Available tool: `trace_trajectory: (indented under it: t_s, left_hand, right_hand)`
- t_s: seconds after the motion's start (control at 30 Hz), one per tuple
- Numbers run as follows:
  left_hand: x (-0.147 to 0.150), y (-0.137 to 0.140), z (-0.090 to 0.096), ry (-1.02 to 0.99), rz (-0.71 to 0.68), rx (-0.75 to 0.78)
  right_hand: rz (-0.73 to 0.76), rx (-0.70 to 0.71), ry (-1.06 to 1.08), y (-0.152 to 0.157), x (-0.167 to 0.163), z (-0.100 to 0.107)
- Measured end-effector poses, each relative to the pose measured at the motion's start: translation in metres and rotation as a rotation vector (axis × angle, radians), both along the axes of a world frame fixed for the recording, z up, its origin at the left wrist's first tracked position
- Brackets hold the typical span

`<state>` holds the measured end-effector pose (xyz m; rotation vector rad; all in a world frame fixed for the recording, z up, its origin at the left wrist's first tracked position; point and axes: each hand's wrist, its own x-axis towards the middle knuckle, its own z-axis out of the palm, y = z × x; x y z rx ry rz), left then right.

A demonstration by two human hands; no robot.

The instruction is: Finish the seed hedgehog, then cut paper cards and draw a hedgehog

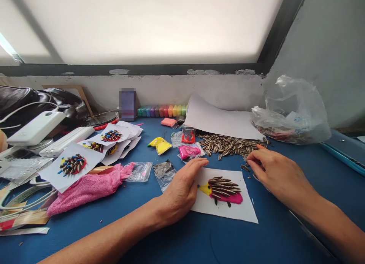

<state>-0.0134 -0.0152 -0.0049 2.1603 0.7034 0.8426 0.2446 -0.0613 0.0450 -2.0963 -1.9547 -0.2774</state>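
A white paper card [228, 215] lies on the blue table with a clay hedgehog [224, 191] on it. The hedgehog has a yellow snout, a pink belly and striped sunflower seeds as spines. My left hand [182, 188] rests on its side at the card's left edge, fingers stretched out together, holding nothing. At the near right edge of a pile of sunflower seeds [225, 144], my right hand [273, 169] has its thumb and forefinger pinched. Whatever lies between those fingertips is hidden. Several loose seeds lie beneath and beside that hand.
Packets of yellow clay [161, 145], pink clay [190, 151] and black clay [164, 168] lie beyond the card. Finished hedgehog cards [71, 165], a pink cloth [88, 190] and white power banks [37, 128] crowd the left. A plastic bag [296, 123] stands back right.
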Motion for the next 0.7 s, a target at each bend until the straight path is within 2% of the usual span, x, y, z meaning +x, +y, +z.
trace_trajectory:
  t_s: [0.53, 0.7]
  left_hand:
    - [0.002, 0.003, -0.004, 0.012, 0.045, -0.027]
    - [0.003, 0.001, 0.001, 0.026, 0.062, -0.065]
  right_hand:
    - [-0.068, -0.035, 0.095, -0.013, 0.017, 0.005]
    - [-0.051, -0.095, 0.161, -0.013, 0.018, 0.004]
